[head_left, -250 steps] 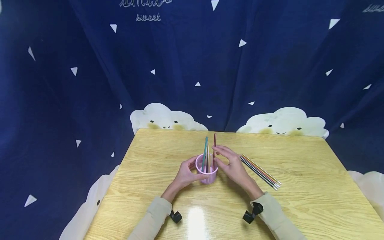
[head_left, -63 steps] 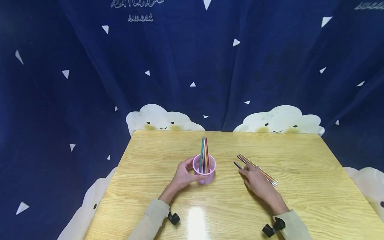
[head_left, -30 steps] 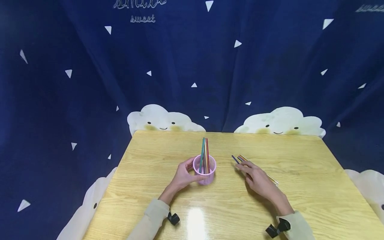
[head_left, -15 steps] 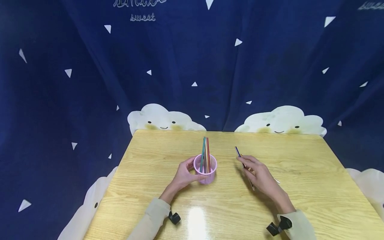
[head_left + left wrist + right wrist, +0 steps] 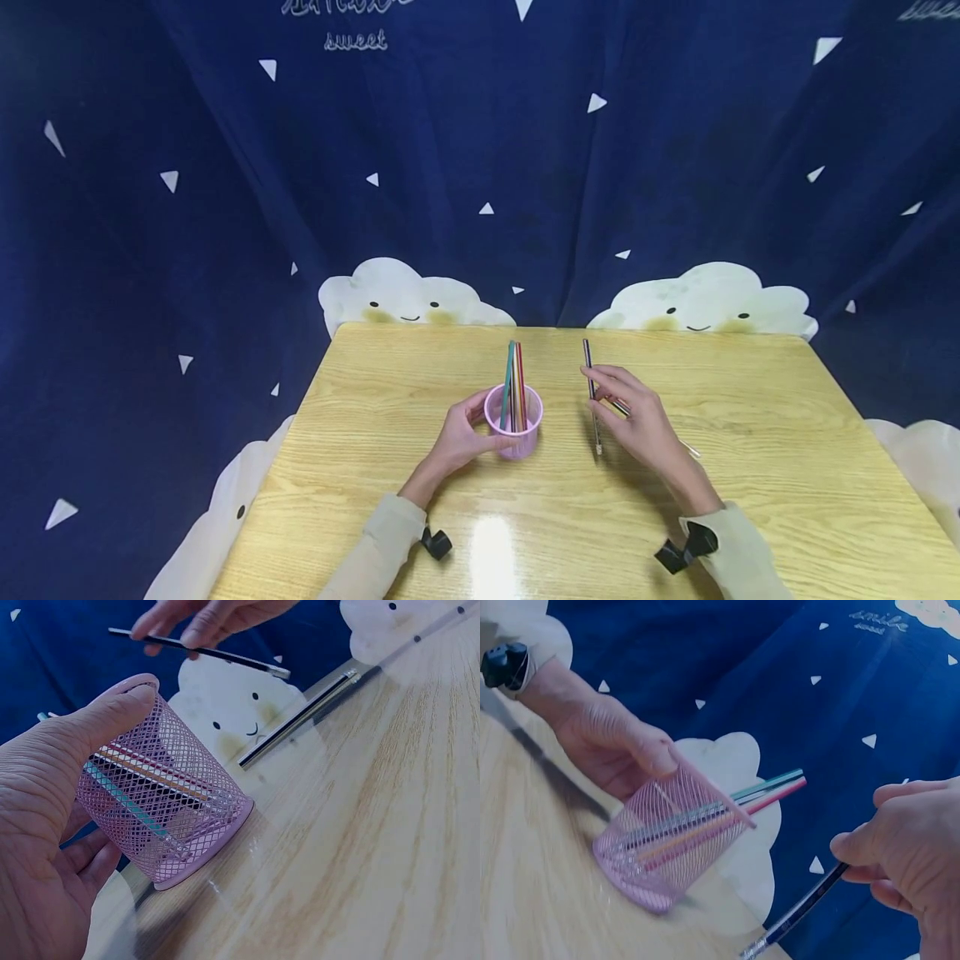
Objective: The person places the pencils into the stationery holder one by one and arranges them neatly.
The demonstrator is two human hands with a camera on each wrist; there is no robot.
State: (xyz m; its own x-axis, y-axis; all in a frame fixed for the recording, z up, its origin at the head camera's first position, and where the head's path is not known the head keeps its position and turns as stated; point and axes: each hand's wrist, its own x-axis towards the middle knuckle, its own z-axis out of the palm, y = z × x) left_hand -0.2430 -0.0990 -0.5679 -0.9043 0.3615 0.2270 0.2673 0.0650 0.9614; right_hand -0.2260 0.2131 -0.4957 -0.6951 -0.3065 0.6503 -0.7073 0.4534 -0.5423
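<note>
My left hand (image 5: 459,437) grips a pink mesh pencil cup (image 5: 525,450) standing on the table, thumb along its near side at the rim. Several pencils lean inside the cup, among them a teal pencil (image 5: 507,375) and a red pencil (image 5: 521,367). To the right of the cup, my right hand (image 5: 641,421) pinches a dark blue pencil (image 5: 587,354) between thumb and fingertips. In the head view that pencil is nearly upright, its silvery end downward. The right wrist view shows this pencil (image 5: 799,909) slanting down from the fingers, apart from the cup.
A few more pencils (image 5: 296,720) lie together on the wooden table (image 5: 750,500), partly hidden behind my right hand in the head view. A dark blue curtain (image 5: 450,125) with cloud prints hangs behind the table's far edge.
Earlier my right hand put a red pencil into the cup, then reached to the loose pencils. It has since lifted the dark blue pencil and turned it upright. My left hand keeps holding the cup.
</note>
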